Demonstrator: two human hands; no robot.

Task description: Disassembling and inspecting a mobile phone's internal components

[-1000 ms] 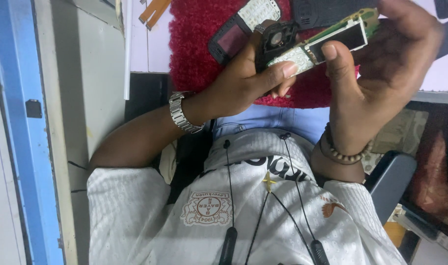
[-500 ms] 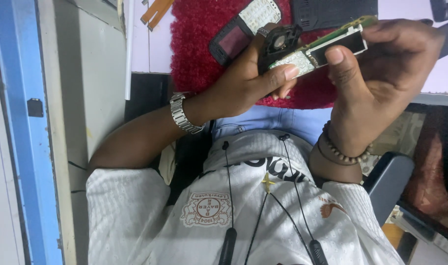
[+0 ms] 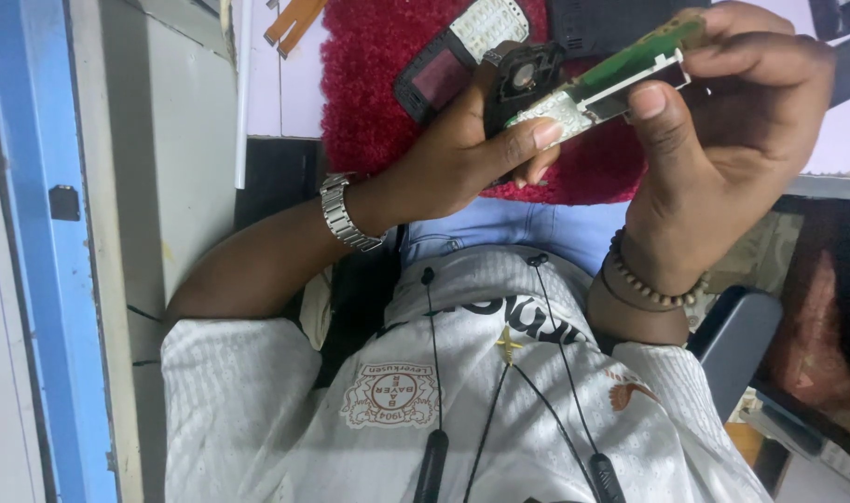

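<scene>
- Since the earlier frames, the right hand (image 3: 723,140) has turned its fingers down over the far edge of the green circuit board (image 3: 621,79), so the open palm seen a second ago is now curled around the board's right end; the board itself sits at much the same tilt, right end raised.
- The left hand (image 3: 462,154) has barely shifted: its thumb stays pressed against the board's pale left end.
- The right hand is closed on the board, thumb flat on the near edge, fingers wrapped over the top.
- The left hand is closed too, pinching the board's left end while also clasping a black phone casing (image 3: 523,79) with a round camera hole against its fingers.
- The board is held in the air over a red fuzzy mat (image 3: 378,93), between both hands, in the upper middle of the view.
- The board is thin, long and rigid, green with a silvery metal frame and a whitish key-contact patch.
- A dark phone front (image 3: 458,51) with a white keypad lies on the mat just left of the casing.
- A metal link watch (image 3: 343,212) rings the left wrist; a brown bead bracelet (image 3: 649,284) rings the right.
</scene>
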